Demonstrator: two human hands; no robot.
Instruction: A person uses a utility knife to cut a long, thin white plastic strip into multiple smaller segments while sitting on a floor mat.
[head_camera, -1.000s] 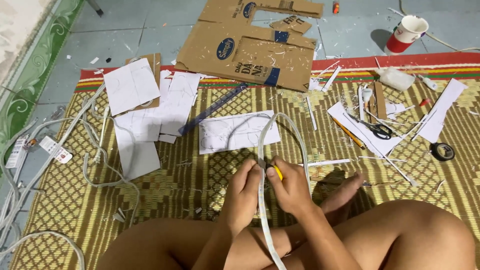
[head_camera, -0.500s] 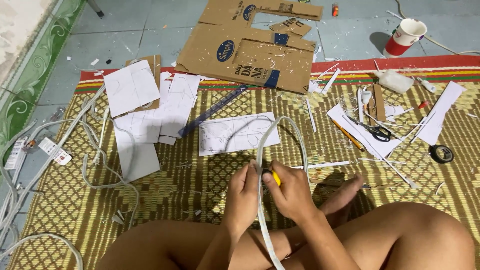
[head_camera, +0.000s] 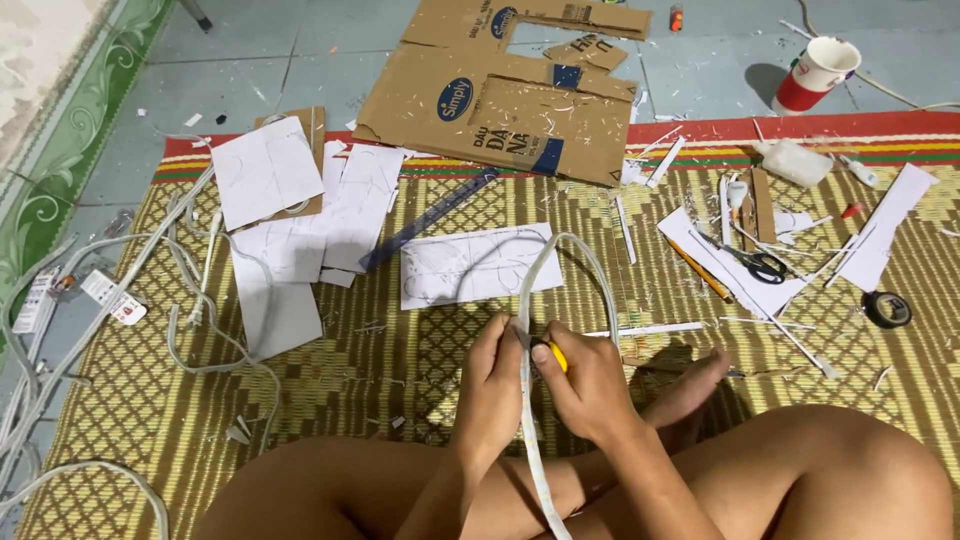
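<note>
While sitting cross-legged on woven mat (head_camera: 300, 400), person works close over lap. Left hand (head_camera: 490, 385) pinches flat white strip (head_camera: 527, 300), steadying it; right hand (head_camera: 590, 385) closed on yellow-handled cutter (head_camera: 553, 353), pressed against strip. Hands together, touching. Strip loops forward over sketched paper sheet (head_camera: 470, 265). Scissors (head_camera: 750, 262), tape roll (head_camera: 886, 308) lie right, within reach.

Left hand (head_camera: 492, 375) and right hand (head_camera: 588, 385) close together in front of crossed bare legs, fingers curled shut, wrists angled inward.
</note>
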